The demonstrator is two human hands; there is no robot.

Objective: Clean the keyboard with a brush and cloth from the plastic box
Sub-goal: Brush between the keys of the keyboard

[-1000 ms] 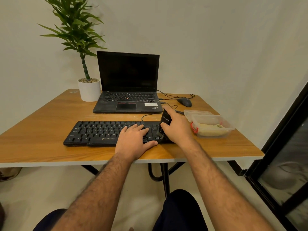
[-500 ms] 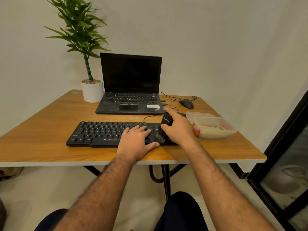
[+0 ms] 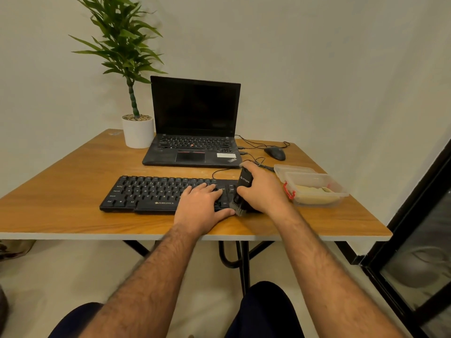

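A black keyboard (image 3: 151, 192) lies across the front of the wooden table (image 3: 61, 186). My left hand (image 3: 201, 206) rests flat on its right half, fingers spread over the keys. My right hand (image 3: 262, 189) grips a black brush (image 3: 242, 189) with white lettering. Its bristles point down at the keyboard's right end, close to my left thumb. A clear plastic box (image 3: 314, 185) with a red clip stands right of the keyboard and holds a pale yellow cloth (image 3: 310, 192).
An open black laptop (image 3: 195, 125) stands behind the keyboard, with a potted plant (image 3: 136, 128) to its left. A black mouse (image 3: 275, 152) and cables lie at the back right. The box lid (image 3: 291, 169) lies behind the box. A dark door frame (image 3: 415, 215) borders the right.
My right hand has drawn the brush toward me, so its bristles now sit at the keyboard's front edge. My left hand stays pressed on the keys. The camera shifted slightly.
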